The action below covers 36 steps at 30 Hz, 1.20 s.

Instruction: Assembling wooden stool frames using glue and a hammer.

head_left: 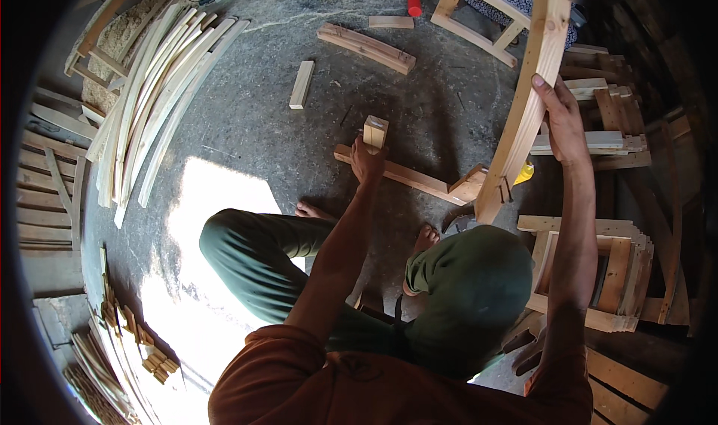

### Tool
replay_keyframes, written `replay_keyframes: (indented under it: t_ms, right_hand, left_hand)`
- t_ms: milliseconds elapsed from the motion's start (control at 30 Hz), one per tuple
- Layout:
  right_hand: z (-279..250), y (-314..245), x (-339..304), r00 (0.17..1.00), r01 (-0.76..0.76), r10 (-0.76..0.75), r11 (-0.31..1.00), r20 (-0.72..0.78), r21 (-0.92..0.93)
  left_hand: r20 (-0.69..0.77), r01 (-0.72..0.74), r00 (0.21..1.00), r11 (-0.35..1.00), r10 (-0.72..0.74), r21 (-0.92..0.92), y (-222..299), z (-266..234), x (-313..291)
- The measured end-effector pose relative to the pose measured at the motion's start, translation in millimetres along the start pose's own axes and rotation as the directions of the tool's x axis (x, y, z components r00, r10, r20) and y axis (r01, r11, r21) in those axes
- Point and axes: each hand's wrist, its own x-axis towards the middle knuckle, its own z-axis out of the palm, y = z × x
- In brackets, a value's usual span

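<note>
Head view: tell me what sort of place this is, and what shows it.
Most likely a woodworking shop: long wooden strips lie piled on the floor, wooden frames are stacked at the right, and the right hand holds a thick beam.

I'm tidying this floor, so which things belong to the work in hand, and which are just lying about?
Likely in the work:
upright block, in the left grip
long beam, in the right grip
floor piece, under the left grip

Apparently just lying about:
red cylindrical item
loose short block
pale slats
</note>
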Motion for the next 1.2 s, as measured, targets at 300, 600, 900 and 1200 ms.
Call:
replay_keyframes:
  t_ms: [300,600,900,1200]
  right_hand:
    - [-15,24,1,0.956,0.022,0.036,0.98,-0.29,0.197]
    - [-7,34,-11,0.936,-0.031,0.079,0.989,-0.343,0.144]
    - [55,66,-30,0.884,-0.035,0.217,0.914,-0.414,0.404]
    - [176,123,-64,0.753,-0.007,0.574,0.495,-0.32,0.869]
  left_hand:
    - [-0.006,-0.17,0.985,0.98,0.17,-0.1,27,5,-30]
    - [-0.046,-0.104,0.994,0.987,0.099,-0.12,-19,11,-55]
    - [0.01,-0.155,0.988,0.988,0.155,-0.013,-30,-6,-4]
    - [-0.03,-0.175,0.984,0.984,0.174,-0.015,-38,1,-7]
